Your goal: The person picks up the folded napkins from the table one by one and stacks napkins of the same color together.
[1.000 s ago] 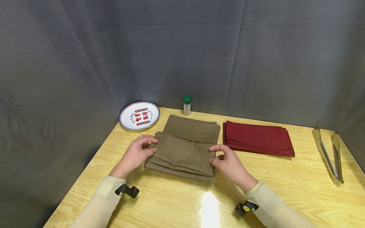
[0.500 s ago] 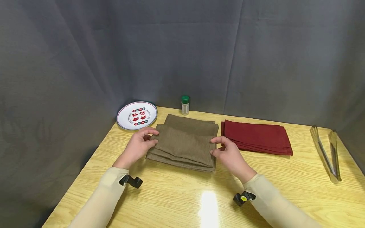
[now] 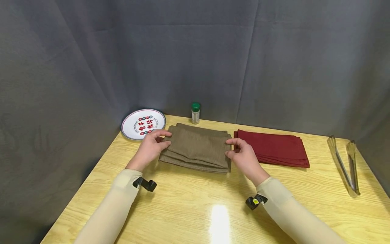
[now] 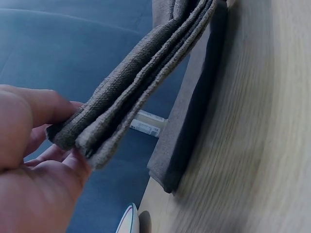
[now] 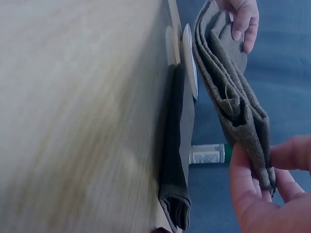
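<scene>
A folded brown cloth [image 3: 198,146] is held level by its two short ends, several layers showing along its near edge. My left hand [image 3: 148,149] pinches the left end between thumb and fingers. At the right end, my right hand [image 3: 245,158] pinches it the same way. Behind and below lies a second folded brown cloth [image 3: 204,128], mostly covered by the held one in the head view. Both wrist views show a gap between the held cloth [image 4: 133,73] and the lower cloth [image 5: 176,150] on the table.
A folded dark red cloth [image 3: 274,145] lies to the right on the wooden table [image 3: 182,210]. Metal tongs [image 3: 345,169] rest at the far right. A white plate with red characters [image 3: 134,123] sits back left, and a green-capped jar [image 3: 195,113] stands near the grey curtain [image 3: 189,61].
Both hands have carried the held brown cloth away from me, so it now covers most of the other brown cloth in the head view. The view has shifted slightly.
</scene>
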The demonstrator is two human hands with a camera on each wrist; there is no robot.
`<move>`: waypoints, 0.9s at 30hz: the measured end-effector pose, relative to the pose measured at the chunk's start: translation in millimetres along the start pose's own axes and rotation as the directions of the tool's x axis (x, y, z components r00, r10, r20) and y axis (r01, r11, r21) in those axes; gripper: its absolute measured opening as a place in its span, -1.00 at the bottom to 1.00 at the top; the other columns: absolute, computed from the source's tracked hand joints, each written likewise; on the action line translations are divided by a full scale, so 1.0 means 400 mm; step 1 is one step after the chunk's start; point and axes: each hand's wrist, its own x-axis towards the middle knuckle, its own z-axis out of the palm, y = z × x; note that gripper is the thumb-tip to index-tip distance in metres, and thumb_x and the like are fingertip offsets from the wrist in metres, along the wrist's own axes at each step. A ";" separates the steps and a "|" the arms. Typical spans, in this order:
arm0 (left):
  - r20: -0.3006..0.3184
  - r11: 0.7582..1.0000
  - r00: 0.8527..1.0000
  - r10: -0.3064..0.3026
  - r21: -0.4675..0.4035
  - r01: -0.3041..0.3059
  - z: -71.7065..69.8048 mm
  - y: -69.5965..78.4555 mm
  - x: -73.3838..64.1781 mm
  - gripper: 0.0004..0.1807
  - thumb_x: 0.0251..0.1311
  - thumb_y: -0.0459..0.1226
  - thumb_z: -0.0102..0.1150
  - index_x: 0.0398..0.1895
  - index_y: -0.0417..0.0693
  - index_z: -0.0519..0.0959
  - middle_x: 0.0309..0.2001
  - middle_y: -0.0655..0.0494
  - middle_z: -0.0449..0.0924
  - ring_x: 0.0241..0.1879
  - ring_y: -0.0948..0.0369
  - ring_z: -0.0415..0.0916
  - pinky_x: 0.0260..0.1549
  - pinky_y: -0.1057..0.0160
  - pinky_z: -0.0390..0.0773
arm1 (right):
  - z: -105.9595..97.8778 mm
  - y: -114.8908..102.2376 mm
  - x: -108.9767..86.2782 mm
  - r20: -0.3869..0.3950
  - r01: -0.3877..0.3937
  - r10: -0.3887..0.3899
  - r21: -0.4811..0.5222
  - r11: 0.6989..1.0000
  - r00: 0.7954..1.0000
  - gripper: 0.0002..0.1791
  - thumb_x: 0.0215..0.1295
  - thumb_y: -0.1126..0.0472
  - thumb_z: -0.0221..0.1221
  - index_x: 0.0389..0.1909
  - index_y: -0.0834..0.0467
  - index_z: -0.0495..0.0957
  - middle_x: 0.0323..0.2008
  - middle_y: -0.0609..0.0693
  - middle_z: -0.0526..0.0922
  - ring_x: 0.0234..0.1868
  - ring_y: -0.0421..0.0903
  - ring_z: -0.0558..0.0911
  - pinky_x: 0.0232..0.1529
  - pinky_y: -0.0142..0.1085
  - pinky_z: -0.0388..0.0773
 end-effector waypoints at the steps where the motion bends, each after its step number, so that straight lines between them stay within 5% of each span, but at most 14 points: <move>1: -0.001 1.000 1.000 0.001 -0.002 -0.001 0.002 -0.003 0.005 -0.71 0.15 -0.40 0.32 -0.03 -0.19 0.66 0.09 -0.05 0.55 -0.09 0.03 0.48 -0.07 0.12 0.45 | 0.000 -0.001 0.006 -0.004 0.001 -0.001 -0.004 1.000 1.000 -0.61 0.28 0.35 0.18 0.14 0.18 0.49 0.02 0.15 0.50 -0.29 -0.01 0.39 -0.32 -0.23 0.41; 10: -0.013 1.000 1.000 -0.006 0.022 0.007 0.024 0.001 0.061 -0.71 0.17 -0.39 0.31 -0.02 -0.16 0.64 0.06 -0.06 0.50 -0.09 0.06 0.45 -0.10 0.15 0.43 | -0.013 0.003 0.070 -0.041 0.011 -0.012 -0.038 0.999 0.999 -0.61 0.29 0.37 0.14 0.14 0.21 0.51 -0.15 0.17 0.45 -0.30 -0.02 0.34 -0.34 -0.26 0.38; 21: -0.026 0.999 1.000 -0.005 0.037 0.006 0.062 -0.001 0.139 -0.70 0.17 -0.42 0.27 0.00 -0.23 0.64 0.09 -0.13 0.49 -0.08 0.00 0.50 -0.09 0.13 0.47 | -0.031 0.015 0.132 -0.052 -0.021 0.018 -0.061 0.998 0.998 -0.53 0.30 0.36 0.09 0.25 0.23 0.45 0.16 0.11 0.44 -0.08 0.03 0.32 -0.16 -0.16 0.33; 27: -0.029 0.999 0.999 -0.024 0.044 0.025 0.070 -0.006 0.169 -0.70 0.20 -0.43 0.25 0.02 -0.22 0.63 0.15 -0.11 0.45 -0.04 0.00 0.49 -0.07 0.11 0.47 | -0.032 0.020 0.164 -0.055 -0.021 0.014 -0.112 0.994 0.998 -0.50 0.27 0.37 0.07 0.26 0.20 0.45 0.19 0.11 0.41 -0.12 0.03 0.36 -0.24 -0.19 0.36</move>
